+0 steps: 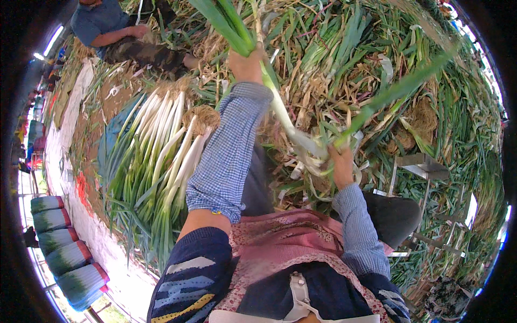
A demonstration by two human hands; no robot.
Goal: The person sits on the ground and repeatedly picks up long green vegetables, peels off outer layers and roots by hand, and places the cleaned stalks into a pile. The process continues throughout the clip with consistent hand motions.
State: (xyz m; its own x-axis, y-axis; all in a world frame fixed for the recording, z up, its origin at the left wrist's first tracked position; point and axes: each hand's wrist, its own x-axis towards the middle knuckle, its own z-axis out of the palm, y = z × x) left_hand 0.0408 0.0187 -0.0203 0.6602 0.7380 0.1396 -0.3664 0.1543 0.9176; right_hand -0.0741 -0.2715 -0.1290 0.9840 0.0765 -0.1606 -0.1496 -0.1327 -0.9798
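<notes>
My left hand (247,66) is closed around a long green onion (280,107) near its green leaves, at the top middle of the view. The white shank slants down toward my right hand (342,164), and its lower end is blurred. Gripped in my right hand is a long green leaf (387,97) that stretches up and to the right, also blurred. Whether that leaf is still joined to the stalk I cannot tell. Left of my left forearm lies a pile of white-shanked green onions (161,141), their roots pointing away from me.
Loose leaves and unstripped onions (323,60) cover the ground ahead and to the right. Beside my right arm stands a metal frame (424,169). Another person (105,32) sits at the upper left. Several bundles of onions (66,246) are lined up at the far left, past a white sheet (93,226).
</notes>
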